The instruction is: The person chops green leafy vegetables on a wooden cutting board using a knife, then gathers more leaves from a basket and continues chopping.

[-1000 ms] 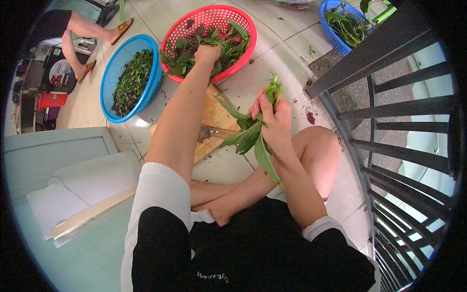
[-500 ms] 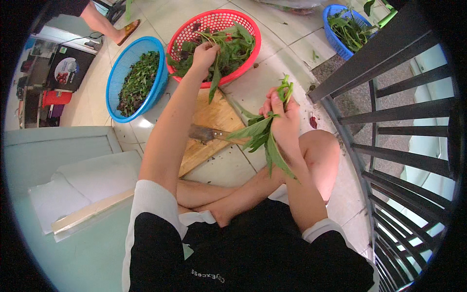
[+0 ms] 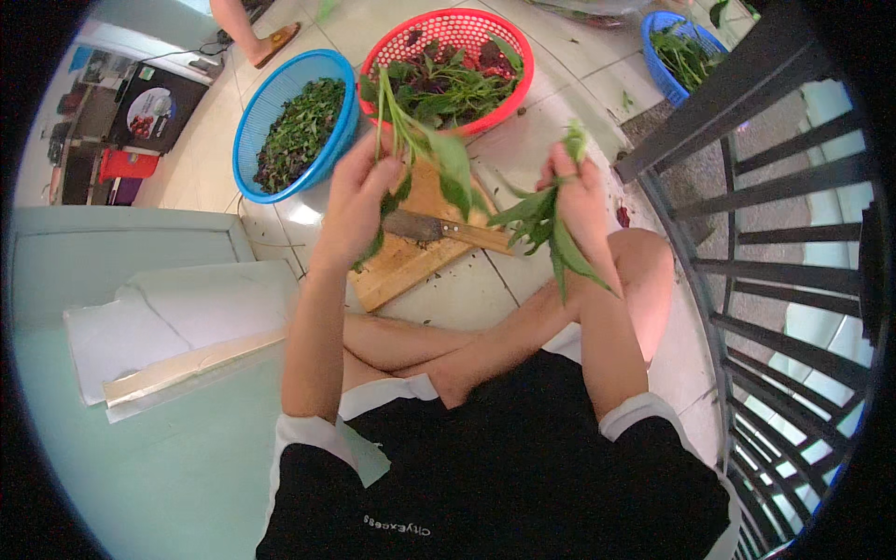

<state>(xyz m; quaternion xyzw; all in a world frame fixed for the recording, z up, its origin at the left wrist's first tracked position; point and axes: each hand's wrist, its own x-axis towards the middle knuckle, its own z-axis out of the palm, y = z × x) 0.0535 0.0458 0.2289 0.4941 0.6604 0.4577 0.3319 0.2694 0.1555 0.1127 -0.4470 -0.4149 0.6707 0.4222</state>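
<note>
The person sits cross-legged on a tiled floor, both hands raised over a wooden cutting board. The left hand is closed around a long leafy stem, fingers wrapped about its lower part, so that the stem stands up past the hand and its broad leaf hangs over the board. The right hand is clamped on a bunch of greens; the tips stick up above the fingers and the long leaves droop down beside the wrist toward the bent knee. The 2 hands are apart, with the board between and below them.

A knife with a wooden handle lies flat on the board, blade toward the left hand, handle toward the right; neither hand touches it.

Beyond the board, a red basket holds mixed green and purple leaves. To its left, just beside it, a blue basket is filled with darker chopped greens. A 2nd blue basket with greens sits farther off at the upper right, near a dark metal railing that runs down the right side. At the upper left, another person's foot in a sandal stands on the tiles. Pale sheets of cardboard lie on a light green surface to the left.
</note>
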